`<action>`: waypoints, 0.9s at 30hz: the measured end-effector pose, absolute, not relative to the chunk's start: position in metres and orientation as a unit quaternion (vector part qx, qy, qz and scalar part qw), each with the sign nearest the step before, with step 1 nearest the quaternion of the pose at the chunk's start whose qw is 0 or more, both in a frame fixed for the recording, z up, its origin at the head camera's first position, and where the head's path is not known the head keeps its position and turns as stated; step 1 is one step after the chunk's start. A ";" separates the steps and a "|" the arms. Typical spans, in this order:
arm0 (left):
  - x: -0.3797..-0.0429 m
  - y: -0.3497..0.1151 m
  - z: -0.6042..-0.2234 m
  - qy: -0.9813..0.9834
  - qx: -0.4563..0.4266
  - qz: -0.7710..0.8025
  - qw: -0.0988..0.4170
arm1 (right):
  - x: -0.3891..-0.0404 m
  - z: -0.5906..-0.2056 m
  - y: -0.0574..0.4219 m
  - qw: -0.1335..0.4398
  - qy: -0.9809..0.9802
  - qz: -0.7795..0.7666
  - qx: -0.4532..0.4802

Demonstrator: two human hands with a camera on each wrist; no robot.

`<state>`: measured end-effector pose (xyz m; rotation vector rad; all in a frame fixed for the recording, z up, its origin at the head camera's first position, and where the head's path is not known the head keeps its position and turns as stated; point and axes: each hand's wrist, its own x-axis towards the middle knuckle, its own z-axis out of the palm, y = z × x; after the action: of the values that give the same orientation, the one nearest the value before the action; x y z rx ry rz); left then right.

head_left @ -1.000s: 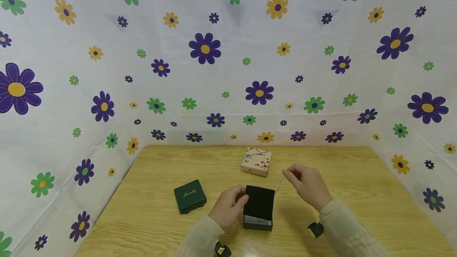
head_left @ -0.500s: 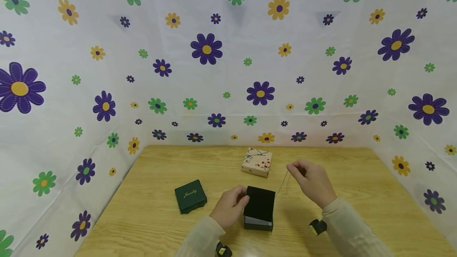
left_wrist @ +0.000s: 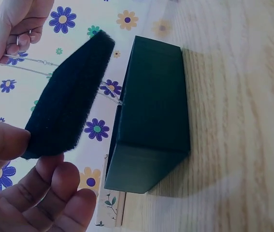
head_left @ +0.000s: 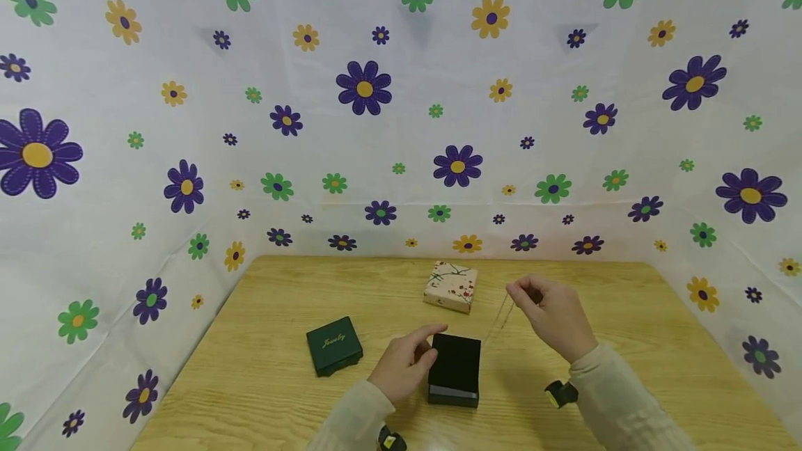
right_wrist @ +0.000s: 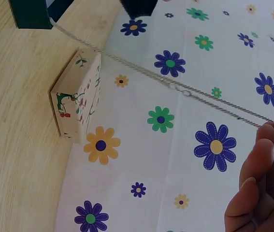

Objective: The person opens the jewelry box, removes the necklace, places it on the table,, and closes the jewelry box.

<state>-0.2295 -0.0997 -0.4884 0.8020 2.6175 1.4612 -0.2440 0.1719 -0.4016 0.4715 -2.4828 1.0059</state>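
Observation:
My left hand [head_left: 401, 367] pinches a black velvety pad [head_left: 456, 362] by its left edge, between thumb and fingers. The pad is tilted over a small dark green jewelry box base [head_left: 454, 400]; in the left wrist view the pad stands apart from the box base [left_wrist: 156, 96]. My right hand [head_left: 554, 315] pinches a thin necklace chain [right_wrist: 137, 67] between thumb and fingertips, up and to the right of the box. Doubled, the chain slants down to the box's edge, its clasp [right_wrist: 175, 86] partway along. What lies inside the box is hidden by the pad.
A dark green lid [head_left: 334, 344] with gold "Jewelry" lettering lies left of my left hand. Behind the box sits a cream box [head_left: 451, 287] with a floral branch print. Flowered white cloth [head_left: 401, 124] walls in the wooden table [head_left: 263, 374] at the back and sides.
My right hand has moved right and slightly away, drawing out more of the chain. The black pad has come down lower over the box, and my left index finger has straightened past its far edge.

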 end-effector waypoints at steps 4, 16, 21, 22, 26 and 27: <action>-0.230 -0.099 -0.491 0.845 0.248 0.473 0.038 | -0.244 -0.402 0.172 0.203 -0.890 0.369 0.174; -0.233 -0.100 -0.494 0.861 0.234 0.450 0.031 | -0.243 -0.395 0.170 0.208 -0.886 0.370 0.189; -0.234 -0.100 -0.495 0.872 0.232 0.431 0.030 | -0.244 -0.393 0.170 0.207 -0.886 0.366 0.197; -0.234 -0.100 -0.496 0.872 0.230 0.430 0.031 | -0.244 -0.393 0.169 0.208 -0.885 0.366 0.200; -0.233 -0.099 -0.495 0.874 0.215 0.434 0.045 | -0.244 -0.392 0.169 0.221 -0.877 0.366 0.220; -0.233 -0.099 -0.495 0.873 0.213 0.436 0.049 | -0.244 -0.391 0.169 0.228 -0.873 0.367 0.227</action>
<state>-0.2333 -0.0990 -0.4950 0.6482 2.6608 1.3291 -0.2440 0.1695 -0.3910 0.6246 -2.4046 1.0095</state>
